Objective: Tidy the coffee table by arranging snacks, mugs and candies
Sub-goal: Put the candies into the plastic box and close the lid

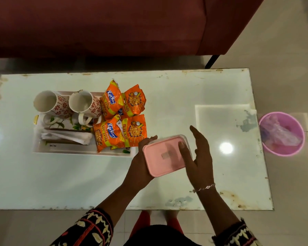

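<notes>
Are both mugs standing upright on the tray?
No, both mugs lie on their sides on the tray, open mouths facing the camera.

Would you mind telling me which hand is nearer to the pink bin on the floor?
Right. The right hand is on the side of the pink box facing the pink bin; the left hand holds the box's far side, nearer the snack packets.

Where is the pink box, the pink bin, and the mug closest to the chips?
pink box [163,157]: head view, middle of its lid.
pink bin [274,151]: head view, near rim.
mug closest to the chips [94,105]: head view, patterned side wall.
</notes>
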